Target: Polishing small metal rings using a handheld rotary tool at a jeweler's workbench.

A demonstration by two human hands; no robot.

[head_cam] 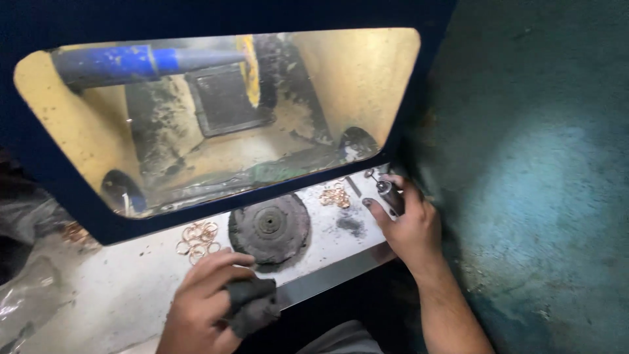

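The left hand (203, 301) is clenched around a dark, grimy rag (252, 305) at the near edge of the pale surface (118, 288). The right hand (406, 226) grips a small dark cylindrical tool (389, 195) at the surface's right edge. Between the hands lies a worn black buffing wheel (270, 227), flat on the surface. Copper-coloured rings (198, 237) lie just left of the wheel, and another cluster of rings (336, 195) sits near the tool. Behind stands a blue-framed cabinet window (216, 118).

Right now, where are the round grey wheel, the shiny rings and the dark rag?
round grey wheel (269, 226), head view, near its hub.
shiny rings (197, 238), head view, middle of the left pile.
dark rag (252, 303), head view, its bunched middle.
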